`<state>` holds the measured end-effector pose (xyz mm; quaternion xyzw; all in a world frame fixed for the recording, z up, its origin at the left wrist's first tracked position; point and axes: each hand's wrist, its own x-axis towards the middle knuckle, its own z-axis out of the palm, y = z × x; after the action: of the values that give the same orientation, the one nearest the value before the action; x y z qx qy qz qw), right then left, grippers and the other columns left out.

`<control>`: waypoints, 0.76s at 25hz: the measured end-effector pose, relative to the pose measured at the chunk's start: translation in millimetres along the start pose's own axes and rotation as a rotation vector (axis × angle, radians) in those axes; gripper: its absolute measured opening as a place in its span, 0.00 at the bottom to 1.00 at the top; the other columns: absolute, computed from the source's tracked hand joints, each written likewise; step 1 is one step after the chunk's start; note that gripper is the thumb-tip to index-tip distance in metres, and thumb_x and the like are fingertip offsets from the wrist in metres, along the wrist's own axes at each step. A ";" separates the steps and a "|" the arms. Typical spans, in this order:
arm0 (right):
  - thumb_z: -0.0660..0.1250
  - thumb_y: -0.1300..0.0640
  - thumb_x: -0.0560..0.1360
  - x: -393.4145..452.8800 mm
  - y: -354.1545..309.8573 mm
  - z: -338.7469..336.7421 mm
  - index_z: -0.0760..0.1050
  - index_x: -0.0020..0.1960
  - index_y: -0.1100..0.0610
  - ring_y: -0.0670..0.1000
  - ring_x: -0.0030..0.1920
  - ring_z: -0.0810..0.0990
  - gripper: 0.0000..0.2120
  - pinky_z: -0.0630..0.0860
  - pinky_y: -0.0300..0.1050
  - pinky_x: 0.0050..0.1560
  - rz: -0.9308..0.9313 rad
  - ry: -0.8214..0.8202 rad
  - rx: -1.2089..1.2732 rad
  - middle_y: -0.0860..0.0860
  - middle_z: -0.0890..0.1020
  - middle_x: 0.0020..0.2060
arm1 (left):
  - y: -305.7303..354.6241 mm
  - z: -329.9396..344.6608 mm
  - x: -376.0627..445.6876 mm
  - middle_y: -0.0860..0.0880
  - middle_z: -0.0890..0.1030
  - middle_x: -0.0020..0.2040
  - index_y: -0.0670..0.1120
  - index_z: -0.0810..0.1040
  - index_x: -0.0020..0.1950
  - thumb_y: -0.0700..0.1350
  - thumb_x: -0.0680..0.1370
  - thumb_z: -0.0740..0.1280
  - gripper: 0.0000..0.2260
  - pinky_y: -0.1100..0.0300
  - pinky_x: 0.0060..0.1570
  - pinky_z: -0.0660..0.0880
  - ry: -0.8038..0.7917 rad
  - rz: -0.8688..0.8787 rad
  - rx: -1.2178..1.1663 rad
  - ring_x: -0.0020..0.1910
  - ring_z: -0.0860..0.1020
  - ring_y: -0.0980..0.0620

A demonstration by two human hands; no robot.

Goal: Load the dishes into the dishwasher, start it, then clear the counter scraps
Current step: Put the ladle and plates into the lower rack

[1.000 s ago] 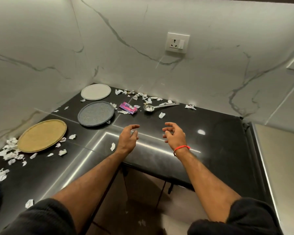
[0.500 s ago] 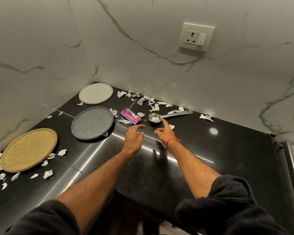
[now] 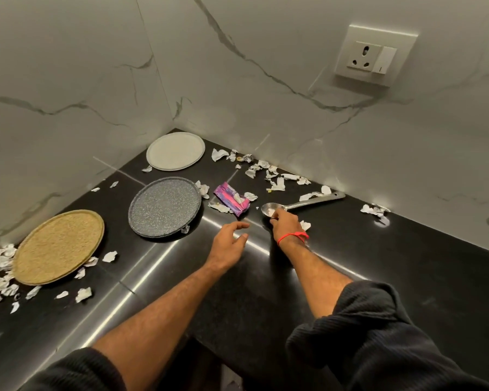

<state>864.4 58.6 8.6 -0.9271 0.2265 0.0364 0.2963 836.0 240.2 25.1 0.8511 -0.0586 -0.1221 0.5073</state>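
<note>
Touching the steel ladle's [image 3: 299,206] bowl, your right hand [image 3: 284,222] grip isn't clamped yet; left hand [image 3: 229,244] grip apart over the black counter [image 3: 407,277]

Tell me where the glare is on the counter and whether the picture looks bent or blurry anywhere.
Head view: bright streaks of glare run diagonally across the glossy black stone counter, passing under the left hand and near the right hand; the long-handled steel spoon also glints; wide-angle distortion bows the marble wall seams; the dark ribbed sleeves at the bottom edge look soft.
</note>
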 end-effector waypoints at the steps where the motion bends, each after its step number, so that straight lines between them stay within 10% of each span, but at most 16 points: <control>1: 0.64 0.55 0.79 -6.7 0.8 -1.9 0.77 0.55 0.55 0.58 0.55 0.79 0.07 0.74 0.48 0.50 -0.058 0.076 0.047 0.56 0.81 0.55 | -0.5 -0.4 -1.6 0.48 0.79 0.61 0.53 0.77 0.64 0.43 0.82 0.66 0.12 0.53 0.51 0.81 -0.005 0.000 -0.001 0.48 0.82 0.49; 4: 0.65 0.58 0.79 -33.0 -13.4 -17.9 0.76 0.50 0.57 0.54 0.47 0.79 0.03 0.69 0.43 0.43 -0.198 0.385 0.418 0.53 0.81 0.46 | 3.5 -2.0 -5.2 0.46 0.77 0.64 0.50 0.76 0.68 0.40 0.82 0.66 0.15 0.58 0.55 0.79 0.011 0.087 0.026 0.45 0.78 0.58; 8: 0.61 0.55 0.79 -70.3 -45.8 -56.4 0.74 0.47 0.55 0.53 0.31 0.76 0.06 0.73 0.45 0.31 -0.123 0.690 1.010 0.53 0.78 0.32 | 16.8 -14.7 -14.6 0.47 0.68 0.73 0.49 0.71 0.73 0.41 0.80 0.68 0.21 0.45 0.74 0.66 0.082 0.281 0.208 0.69 0.69 0.50; 13: 0.56 0.58 0.84 -129.3 -42.5 -71.5 0.71 0.43 0.59 0.49 0.22 0.69 0.12 0.68 0.41 0.25 0.224 0.430 1.646 0.48 0.67 0.21 | 26.9 -33.4 -38.8 0.51 0.54 0.82 0.55 0.57 0.80 0.55 0.81 0.64 0.29 0.36 0.75 0.53 0.082 0.331 0.572 0.80 0.50 0.44; 19: 0.56 0.54 0.84 -219.3 -20.7 -67.2 0.70 0.38 0.59 0.49 0.25 0.65 0.17 0.64 0.42 0.28 0.260 0.321 1.866 0.48 0.64 0.21 | 8.1 -36.0 -92.5 0.51 0.78 0.59 0.54 0.69 0.70 0.51 0.84 0.61 0.14 0.45 0.62 0.68 0.029 0.552 0.708 0.60 0.75 0.46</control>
<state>672.9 122.9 119.1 -0.2785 0.3034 -0.2537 0.8752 756.6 287.6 62.4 0.9263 -0.3146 0.0572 0.1991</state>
